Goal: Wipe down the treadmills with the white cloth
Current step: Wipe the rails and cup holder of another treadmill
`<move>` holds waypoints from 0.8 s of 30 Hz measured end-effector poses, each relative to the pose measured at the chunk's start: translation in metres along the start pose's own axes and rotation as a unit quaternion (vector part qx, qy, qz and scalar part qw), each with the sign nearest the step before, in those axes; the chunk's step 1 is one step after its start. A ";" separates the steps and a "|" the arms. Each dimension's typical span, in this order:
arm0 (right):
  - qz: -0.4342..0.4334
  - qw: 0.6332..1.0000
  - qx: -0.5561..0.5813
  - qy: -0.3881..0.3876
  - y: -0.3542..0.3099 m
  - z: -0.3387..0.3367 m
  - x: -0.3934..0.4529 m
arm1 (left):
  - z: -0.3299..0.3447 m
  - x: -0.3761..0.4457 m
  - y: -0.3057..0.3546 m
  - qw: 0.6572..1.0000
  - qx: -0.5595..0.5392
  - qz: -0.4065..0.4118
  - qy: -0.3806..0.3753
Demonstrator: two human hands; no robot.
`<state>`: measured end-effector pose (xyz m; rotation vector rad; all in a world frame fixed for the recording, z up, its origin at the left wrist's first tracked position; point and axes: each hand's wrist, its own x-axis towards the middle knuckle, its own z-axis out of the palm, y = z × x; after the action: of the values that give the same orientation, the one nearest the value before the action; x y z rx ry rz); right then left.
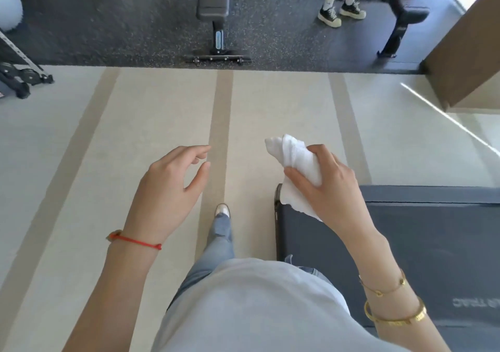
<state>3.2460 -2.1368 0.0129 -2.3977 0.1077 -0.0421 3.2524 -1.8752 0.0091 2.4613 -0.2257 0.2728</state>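
Right-hand grip (pixel 324 186) is clenched on the bunched white cloth (pixel 295 162); left hand (pixel 173 181) is empty. Cloth should be flattened before the treadmill deck (pixel 433 230) is wiped.

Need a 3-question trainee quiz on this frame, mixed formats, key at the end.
1. True or false: the white cloth is bunched in the right hand.
2. Multiple choice: the left hand is
A) holding a spray bottle
B) open and holding nothing
C) resting on the treadmill
3. Short answer: on which side of the person does the dark treadmill deck lie?

Key:
1. True.
2. B.
3. The person's right; the left foot stands on the beige striped floor beside it.
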 end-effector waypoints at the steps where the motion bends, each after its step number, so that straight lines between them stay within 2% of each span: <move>1: 0.011 1.000 -0.005 0.010 0.001 0.002 0.012 | 0.005 0.021 -0.006 1.000 -0.003 0.016 -0.010; 14: 0.162 0.978 0.008 0.130 -0.015 0.017 0.203 | 0.058 0.307 -0.047 0.971 -0.041 0.192 -0.134; 24: 0.262 0.943 0.011 0.207 0.005 0.002 0.290 | 0.123 0.451 -0.026 0.933 -0.066 0.277 -0.219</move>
<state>3.5344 -2.1646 0.0082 -2.2293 0.9292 -0.2947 3.7100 -1.9740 0.0120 2.2457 -1.0995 -0.0654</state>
